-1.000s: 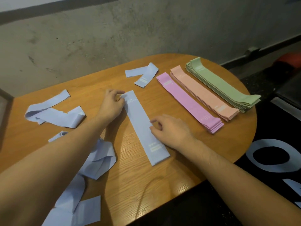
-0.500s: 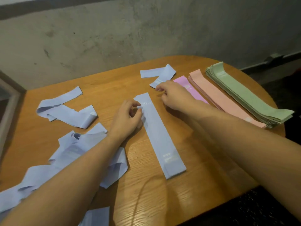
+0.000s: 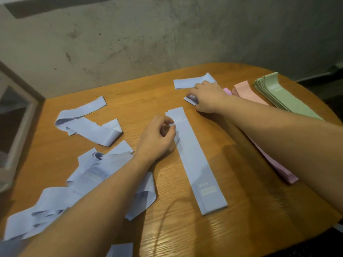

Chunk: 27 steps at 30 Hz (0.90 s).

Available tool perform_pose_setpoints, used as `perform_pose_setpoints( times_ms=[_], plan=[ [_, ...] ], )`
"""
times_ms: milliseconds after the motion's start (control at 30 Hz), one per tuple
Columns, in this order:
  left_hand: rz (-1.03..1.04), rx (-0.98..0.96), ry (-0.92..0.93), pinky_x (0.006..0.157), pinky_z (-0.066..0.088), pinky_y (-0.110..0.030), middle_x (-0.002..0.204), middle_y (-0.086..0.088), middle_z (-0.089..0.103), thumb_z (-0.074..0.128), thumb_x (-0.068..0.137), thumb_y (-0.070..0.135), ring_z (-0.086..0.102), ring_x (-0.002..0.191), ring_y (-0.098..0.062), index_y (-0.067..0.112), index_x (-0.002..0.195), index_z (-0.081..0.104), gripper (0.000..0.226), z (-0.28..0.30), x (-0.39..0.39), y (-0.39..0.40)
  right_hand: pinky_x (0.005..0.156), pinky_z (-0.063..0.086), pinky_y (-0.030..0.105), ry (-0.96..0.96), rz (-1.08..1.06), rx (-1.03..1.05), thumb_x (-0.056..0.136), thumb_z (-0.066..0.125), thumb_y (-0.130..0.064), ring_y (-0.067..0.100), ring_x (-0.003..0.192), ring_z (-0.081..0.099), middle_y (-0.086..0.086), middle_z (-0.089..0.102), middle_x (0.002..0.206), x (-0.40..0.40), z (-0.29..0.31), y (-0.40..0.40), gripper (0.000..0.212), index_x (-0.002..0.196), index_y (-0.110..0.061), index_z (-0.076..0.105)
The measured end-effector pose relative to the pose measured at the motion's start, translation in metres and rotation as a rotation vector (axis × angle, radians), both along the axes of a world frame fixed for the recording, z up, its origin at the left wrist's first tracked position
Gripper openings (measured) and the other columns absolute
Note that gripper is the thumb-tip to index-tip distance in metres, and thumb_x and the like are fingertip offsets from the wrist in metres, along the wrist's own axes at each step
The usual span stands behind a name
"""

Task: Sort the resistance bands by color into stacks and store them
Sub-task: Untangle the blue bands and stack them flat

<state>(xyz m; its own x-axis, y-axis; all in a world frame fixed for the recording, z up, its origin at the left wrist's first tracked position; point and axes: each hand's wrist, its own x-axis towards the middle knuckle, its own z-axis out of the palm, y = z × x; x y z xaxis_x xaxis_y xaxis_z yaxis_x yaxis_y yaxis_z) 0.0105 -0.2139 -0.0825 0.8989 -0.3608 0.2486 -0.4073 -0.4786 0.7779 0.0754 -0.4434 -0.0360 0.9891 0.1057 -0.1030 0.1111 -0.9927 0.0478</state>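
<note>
A flat blue band stack (image 3: 196, 162) lies lengthwise in the middle of the wooden table (image 3: 148, 93). My left hand (image 3: 157, 138) rests at its far left edge, fingers curled, fingertips touching the band near the "20" print. My right hand (image 3: 207, 97) reaches to the far side and grips a folded blue band (image 3: 193, 83) lying there. Loose blue bands lie crumpled at the left (image 3: 87, 123) and the near left (image 3: 89, 180). Purple (image 3: 282, 171), pink (image 3: 246, 91) and green (image 3: 282, 97) stacks lie side by side on the right, partly hidden by my right arm.
A grey concrete wall (image 3: 167, 38) runs right behind the table. A framed panel (image 3: 13, 123) stands beyond the table's left edge. Dark floor shows past the rounded right edge.
My right hand left the near end of the blue stack, reached across to the far side and took hold of the folded blue band. My left hand stayed at the stack's far end.
</note>
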Motion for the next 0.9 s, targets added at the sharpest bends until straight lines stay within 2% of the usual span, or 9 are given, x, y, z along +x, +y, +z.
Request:
perform_pose_setpoints(
  times_ms=[133,233,367,433,533,667,800,867,900],
  plan=[
    [-0.022,0.010,0.001,0.069,0.038,-0.010,0.093,0.010,0.057,0.062,0.094,0.022,0.056,0.078,-0.007,0.020,0.099,0.065,0.006,0.000,-0.001,0.000,0.108,0.043,0.047,0.046,0.010,-0.021,0.093,0.066,-0.025,0.028,0.135,0.041,0.004,0.045,0.149,0.003,0.001,-0.003,0.060,0.148,-0.030,0.044],
    [-0.030,0.006,0.007,0.070,0.040,-0.013,0.096,0.006,0.058,0.062,0.094,0.022,0.055,0.077,-0.009,0.019,0.098,0.065,0.006,-0.001,0.000,0.001,0.102,0.048,0.045,0.091,-0.022,0.034,0.094,0.065,-0.017,0.030,0.130,0.049,0.005,0.048,0.147,0.004,0.003,0.003,0.062,0.149,-0.029,0.041],
    [-0.033,-0.006,0.018,0.068,0.040,-0.013,0.096,0.006,0.057,0.062,0.094,0.019,0.054,0.074,-0.011,0.018,0.098,0.065,0.005,0.001,-0.001,0.001,0.098,0.046,0.041,-0.079,0.013,-0.107,0.100,0.056,-0.035,0.027,0.120,0.050,0.006,0.056,0.130,0.003,0.003,0.005,0.038,0.137,-0.024,0.057],
    [-0.039,-0.012,0.015,0.068,0.040,-0.013,0.095,0.005,0.057,0.062,0.094,0.019,0.054,0.074,-0.010,0.019,0.097,0.064,0.004,0.002,-0.002,0.001,0.099,0.043,0.041,-0.137,0.020,-0.134,0.102,0.050,-0.042,0.028,0.122,0.048,0.007,0.056,0.129,0.001,0.005,0.002,0.034,0.129,-0.024,0.061],
    [-0.038,-0.006,0.016,0.067,0.039,-0.012,0.094,0.006,0.056,0.062,0.094,0.019,0.053,0.073,-0.009,0.019,0.098,0.065,0.005,0.002,-0.002,0.001,0.094,0.041,0.039,-0.157,0.052,-0.095,0.099,0.057,-0.038,0.026,0.121,0.047,0.003,0.060,0.126,-0.004,0.011,0.000,0.024,0.118,-0.025,0.065],
    [-0.036,-0.014,0.022,0.067,0.040,-0.013,0.094,0.006,0.056,0.062,0.094,0.019,0.054,0.074,-0.010,0.020,0.100,0.064,0.006,0.003,-0.001,0.002,0.076,0.038,0.032,-0.208,0.005,0.253,0.096,0.064,-0.030,0.018,0.102,0.053,-0.005,0.060,0.097,-0.019,0.023,0.001,0.009,0.103,-0.025,0.066],
    [-0.017,-0.025,0.087,0.070,0.046,-0.020,0.097,0.004,0.059,0.062,0.095,0.022,0.056,0.078,-0.010,0.025,0.110,0.062,0.015,0.004,-0.002,0.003,0.067,0.040,0.023,-0.258,-0.070,0.733,0.094,0.068,-0.028,0.007,0.088,0.055,-0.009,0.065,0.099,-0.040,0.044,0.008,0.005,0.096,-0.029,0.064],
    [-0.026,-0.030,0.158,0.074,0.049,-0.022,0.110,0.003,0.059,0.062,0.097,0.026,0.058,0.086,-0.012,0.026,0.124,0.058,0.027,0.008,-0.001,0.005,0.068,0.043,0.019,-0.297,-0.060,0.869,0.094,0.067,-0.023,0.001,0.083,0.057,-0.008,0.066,0.097,-0.050,0.058,0.011,0.005,0.095,-0.026,0.064],
    [-0.039,-0.028,0.205,0.076,0.049,-0.018,0.119,0.004,0.056,0.062,0.098,0.028,0.058,0.091,-0.014,0.025,0.132,0.054,0.036,0.010,0.001,0.006,0.067,0.043,0.016,-0.316,-0.054,0.907,0.095,0.065,-0.019,-0.002,0.080,0.057,-0.009,0.066,0.094,-0.054,0.065,0.012,0.005,0.096,-0.023,0.066]
  ],
)
